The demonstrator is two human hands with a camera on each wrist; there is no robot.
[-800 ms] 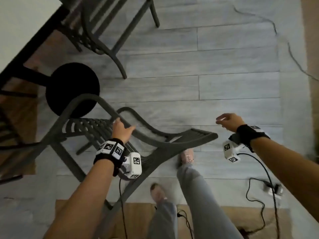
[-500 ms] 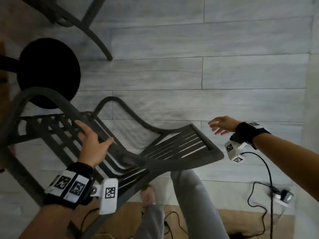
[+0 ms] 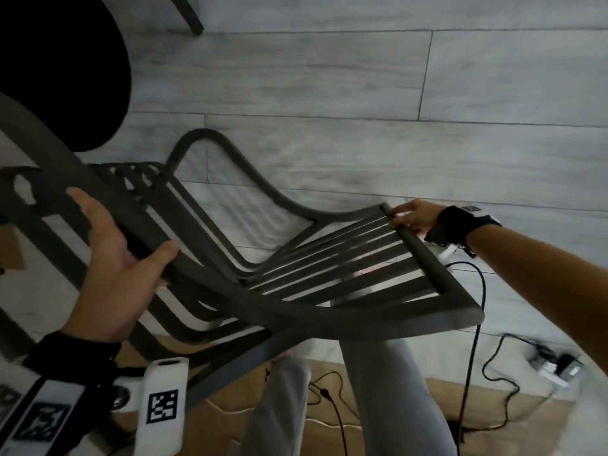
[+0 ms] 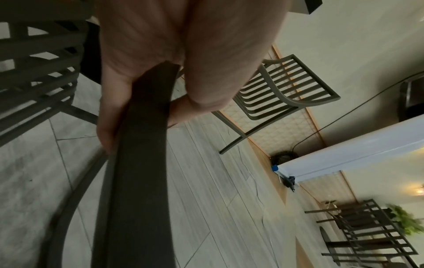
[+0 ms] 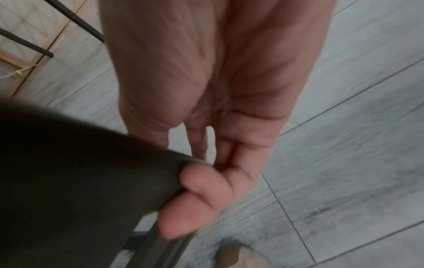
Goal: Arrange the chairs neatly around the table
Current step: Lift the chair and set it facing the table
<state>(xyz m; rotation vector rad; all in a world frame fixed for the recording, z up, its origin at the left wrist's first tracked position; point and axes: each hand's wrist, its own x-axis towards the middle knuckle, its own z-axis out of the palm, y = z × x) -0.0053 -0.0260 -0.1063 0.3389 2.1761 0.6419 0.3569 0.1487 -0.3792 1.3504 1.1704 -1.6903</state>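
The right hand (image 3: 415, 214), free a moment ago, now curls its fingers (image 5: 195, 183) round the top rail of the dark grey slatted metal chair (image 3: 296, 274). The left hand (image 3: 112, 258) still wraps the armrest. With both hands gripping, the chair is probably ready to be carried tableward.

dark grey slatted chair (image 3: 329, 268), tipped over, raised off the pale plank floor

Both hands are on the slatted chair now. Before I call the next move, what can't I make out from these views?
- Tabletop: out of frame in the head view; only its round black base shows, cut by the left edge.
- Chair legs: hidden under its seat and the person's legs in the head view.
- Right hand grip: partly behind the top rail; the right wrist view is blurred.
- Left hand fingers: hidden under the armrest.
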